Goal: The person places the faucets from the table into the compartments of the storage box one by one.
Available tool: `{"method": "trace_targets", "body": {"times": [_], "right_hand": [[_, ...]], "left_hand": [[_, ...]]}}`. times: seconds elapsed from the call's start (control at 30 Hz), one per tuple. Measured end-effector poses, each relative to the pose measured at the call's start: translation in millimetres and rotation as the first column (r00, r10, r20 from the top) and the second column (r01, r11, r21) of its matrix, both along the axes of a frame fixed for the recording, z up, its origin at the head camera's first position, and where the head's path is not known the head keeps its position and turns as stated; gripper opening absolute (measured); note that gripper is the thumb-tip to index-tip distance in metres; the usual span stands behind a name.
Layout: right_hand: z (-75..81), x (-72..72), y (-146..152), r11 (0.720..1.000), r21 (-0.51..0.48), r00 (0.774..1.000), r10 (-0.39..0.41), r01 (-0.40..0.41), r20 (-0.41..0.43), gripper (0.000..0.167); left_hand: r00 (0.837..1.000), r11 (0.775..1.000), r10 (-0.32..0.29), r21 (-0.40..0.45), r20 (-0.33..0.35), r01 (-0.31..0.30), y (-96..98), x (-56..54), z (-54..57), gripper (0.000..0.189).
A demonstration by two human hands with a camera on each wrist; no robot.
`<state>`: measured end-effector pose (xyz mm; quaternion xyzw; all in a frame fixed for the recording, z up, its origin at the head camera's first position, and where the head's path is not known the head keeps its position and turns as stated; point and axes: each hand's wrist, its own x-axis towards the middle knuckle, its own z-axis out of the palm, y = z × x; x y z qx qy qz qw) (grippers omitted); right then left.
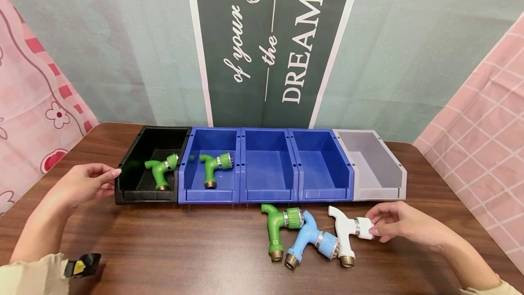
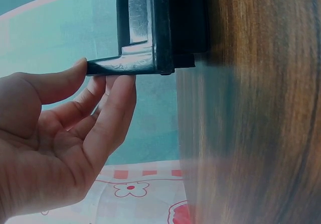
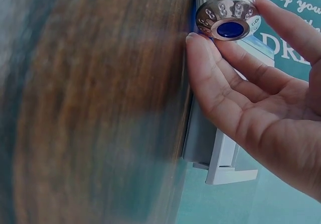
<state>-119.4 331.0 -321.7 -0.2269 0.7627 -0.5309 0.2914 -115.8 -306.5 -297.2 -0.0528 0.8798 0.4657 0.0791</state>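
At the right, my right hand (image 1: 403,224) holds the knob of a white tap (image 1: 343,231) lying on the table. The right wrist view shows the knob's silver end (image 3: 229,20) between thumb and fingers. Left of it lie a light blue tap (image 1: 307,238) and a green tap (image 1: 275,231), close together. My left hand (image 1: 88,183) grips the front left edge of a black bin (image 1: 147,195), thumb at the rim and fingers against the outer side. A green tap (image 1: 159,170) lies in that bin. Another green tap (image 1: 213,167) lies in the leftmost blue bin (image 1: 209,196).
Two more blue bins (image 1: 268,195) (image 1: 325,195) and a grey bin (image 1: 378,193) continue the row to the right, with nothing in them. The row stands on a brown wood-grain table (image 1: 184,245). Curtains (image 1: 143,49) hang behind and at both sides. A black strap (image 1: 83,265) lies by the left sleeve.
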Motion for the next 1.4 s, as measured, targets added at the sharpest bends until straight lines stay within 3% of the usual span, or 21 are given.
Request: {"method": "trace_targets", "body": {"times": [0.57, 0.97, 1.4], "right_hand": [[0.4, -2.2, -1.8, 0.998, -0.044, 0.999, 0.042, -0.042, 0.002, 0.019], [-2.0, -1.9, -1.0, 0.996, -0.088, 1.0, 0.015, -0.014, 0.007, 0.02], [-0.1, -2.5, 0.0, 0.983, -0.183, 0.997, -0.02, 0.034, 0.076, 0.019]], "left_hand": [[1.0, 1.0, 0.002, -0.011, 0.001, -0.001, 0.7, -0.2, 1.8, 0.034], [1.0, 1.0, 0.002, 0.001, -0.002, -0.002, -1.5, -1.6, -1.4, 0.034], [1.0, 1.0, 0.002, -0.005, 0.004, -0.002, 2.0, 0.7, 0.7, 0.034]]}}
